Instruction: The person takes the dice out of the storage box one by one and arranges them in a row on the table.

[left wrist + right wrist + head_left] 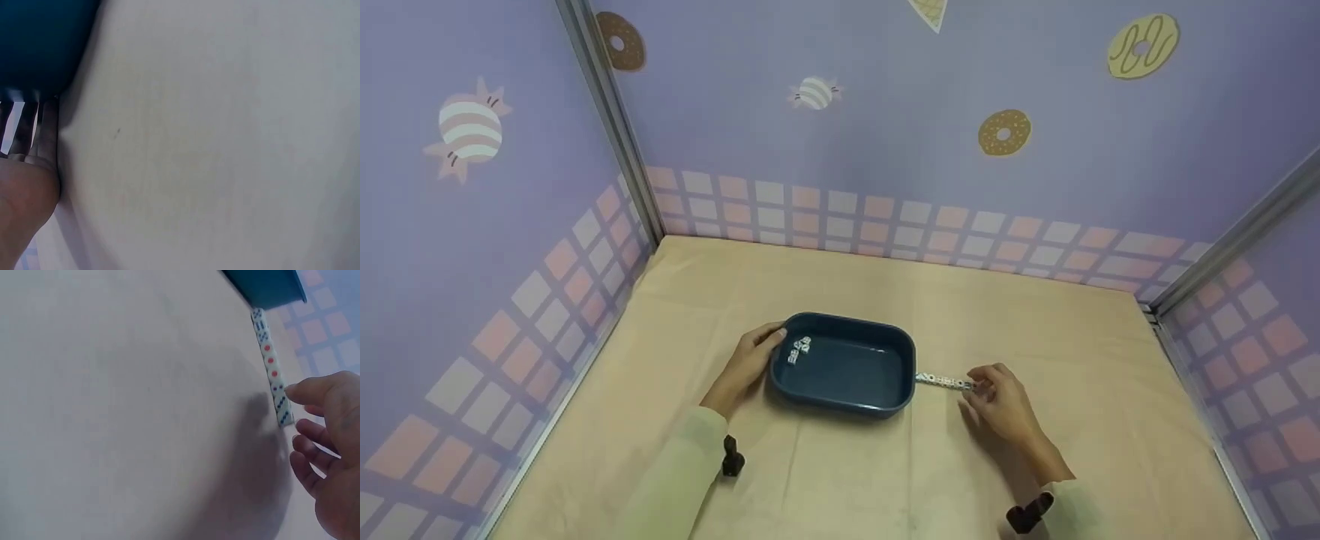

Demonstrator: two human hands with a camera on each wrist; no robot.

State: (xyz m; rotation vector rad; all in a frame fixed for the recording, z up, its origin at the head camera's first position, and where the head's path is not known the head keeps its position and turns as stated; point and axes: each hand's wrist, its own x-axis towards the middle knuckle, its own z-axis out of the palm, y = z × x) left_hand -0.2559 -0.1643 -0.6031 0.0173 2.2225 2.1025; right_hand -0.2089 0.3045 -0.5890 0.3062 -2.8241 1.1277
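Note:
A dark blue rectangular dish (844, 371) stands on the table, several white dice (799, 349) clustered at its left inside. My left hand (751, 358) holds the dish's left end, thumb over the rim and fingers along the outer wall. In the left wrist view those fingers (48, 126) reach the dish's wall (45, 50). From the dish's right side a straight row of white dice (945, 381) runs out along the table. My right hand (1001, 401) is at the row's outer end; in the right wrist view the thumb (309, 391) touches a die and the other fingers curl loosely beside the row.
A pale cloth covers the table (855, 480). Purple patterned walls (885, 135) enclose its back and sides, with metal posts (615, 120) at the corners. A dark clip-like piece (731, 456) sits at the left cuff, another (1030, 514) at the right cuff.

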